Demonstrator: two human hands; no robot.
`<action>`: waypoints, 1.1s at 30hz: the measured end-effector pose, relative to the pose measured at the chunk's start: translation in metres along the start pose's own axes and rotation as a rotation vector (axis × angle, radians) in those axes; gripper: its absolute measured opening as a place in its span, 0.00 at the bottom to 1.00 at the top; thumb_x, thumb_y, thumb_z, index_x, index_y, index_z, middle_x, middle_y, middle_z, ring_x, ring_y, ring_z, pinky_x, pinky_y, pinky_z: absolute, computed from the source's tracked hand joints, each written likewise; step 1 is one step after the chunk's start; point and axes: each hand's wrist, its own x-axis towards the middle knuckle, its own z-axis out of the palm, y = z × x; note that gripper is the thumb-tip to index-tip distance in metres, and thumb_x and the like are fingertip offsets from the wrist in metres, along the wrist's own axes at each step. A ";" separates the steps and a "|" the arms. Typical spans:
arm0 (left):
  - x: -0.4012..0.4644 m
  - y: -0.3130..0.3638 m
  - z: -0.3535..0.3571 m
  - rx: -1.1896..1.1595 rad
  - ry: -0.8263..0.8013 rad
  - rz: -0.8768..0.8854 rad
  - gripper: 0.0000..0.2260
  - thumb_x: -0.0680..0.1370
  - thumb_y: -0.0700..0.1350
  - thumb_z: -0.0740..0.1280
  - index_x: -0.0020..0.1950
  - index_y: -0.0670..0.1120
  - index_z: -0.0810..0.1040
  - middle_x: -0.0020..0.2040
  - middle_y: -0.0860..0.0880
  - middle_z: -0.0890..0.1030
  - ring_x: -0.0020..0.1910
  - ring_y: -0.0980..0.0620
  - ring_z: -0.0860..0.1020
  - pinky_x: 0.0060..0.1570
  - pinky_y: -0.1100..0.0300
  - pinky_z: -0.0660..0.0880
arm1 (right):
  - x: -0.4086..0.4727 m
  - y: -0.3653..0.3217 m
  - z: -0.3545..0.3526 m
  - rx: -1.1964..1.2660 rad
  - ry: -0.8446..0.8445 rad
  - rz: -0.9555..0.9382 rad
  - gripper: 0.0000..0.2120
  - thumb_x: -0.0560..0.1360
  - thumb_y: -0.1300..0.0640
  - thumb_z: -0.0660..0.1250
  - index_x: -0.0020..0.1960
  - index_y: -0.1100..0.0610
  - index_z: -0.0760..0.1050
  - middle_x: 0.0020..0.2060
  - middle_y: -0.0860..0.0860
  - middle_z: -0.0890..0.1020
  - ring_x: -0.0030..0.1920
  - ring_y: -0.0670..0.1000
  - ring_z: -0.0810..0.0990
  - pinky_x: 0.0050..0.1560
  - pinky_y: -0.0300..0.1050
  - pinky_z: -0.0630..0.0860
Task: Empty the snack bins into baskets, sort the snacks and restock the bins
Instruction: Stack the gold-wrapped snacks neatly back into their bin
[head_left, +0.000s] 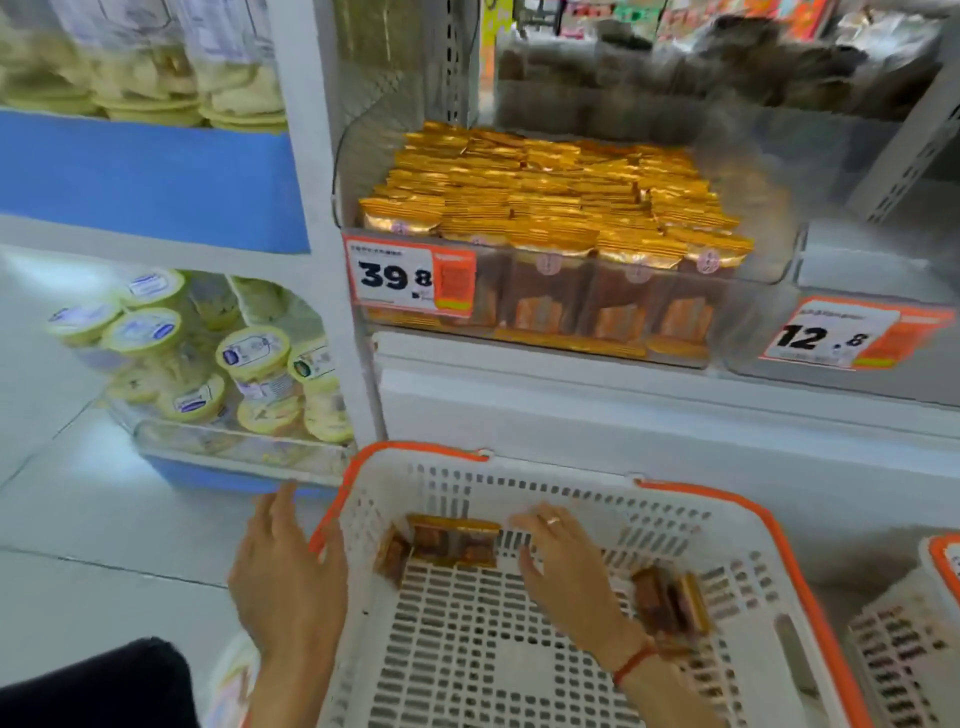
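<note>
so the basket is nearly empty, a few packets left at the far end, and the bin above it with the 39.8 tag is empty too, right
Not quite. The bin behind the 39.8 tag is full of gold packets, not empty, as the head view shows. The rest holds: the basket is nearly empty, with a few brown packets at its far end, near the right hand.

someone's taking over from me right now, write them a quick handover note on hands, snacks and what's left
Left hand: open, resting against the outer left rim of the white basket.
Right hand: open, inside the basket, fingers stretched toward the packets at the back wall, holding nothing.
A second small bunch of packets lies by the right wrist.
Done: the 39.8 bin is nearly full of gold packets.
Left: move the last packets from basket to bin.
</note>
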 end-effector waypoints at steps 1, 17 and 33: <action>-0.004 -0.010 0.005 0.009 -0.039 -0.050 0.25 0.79 0.49 0.65 0.74 0.47 0.66 0.71 0.42 0.70 0.67 0.38 0.71 0.59 0.42 0.71 | -0.003 -0.008 0.018 0.021 -0.115 0.017 0.16 0.79 0.55 0.61 0.66 0.54 0.74 0.62 0.50 0.77 0.66 0.52 0.72 0.68 0.49 0.69; -0.008 -0.018 0.023 -0.102 0.122 0.033 0.16 0.79 0.41 0.64 0.66 0.48 0.75 0.63 0.48 0.77 0.63 0.47 0.72 0.59 0.51 0.70 | 0.045 -0.077 0.149 0.558 -0.520 0.359 0.37 0.72 0.46 0.73 0.73 0.56 0.59 0.58 0.45 0.76 0.56 0.47 0.77 0.56 0.45 0.76; -0.038 -0.005 0.076 -0.773 -0.565 -0.370 0.06 0.82 0.43 0.62 0.55 0.53 0.76 0.52 0.49 0.82 0.49 0.52 0.81 0.49 0.54 0.78 | 0.022 -0.018 0.053 0.373 -0.376 0.318 0.17 0.82 0.49 0.57 0.68 0.53 0.67 0.65 0.51 0.73 0.62 0.51 0.74 0.61 0.44 0.73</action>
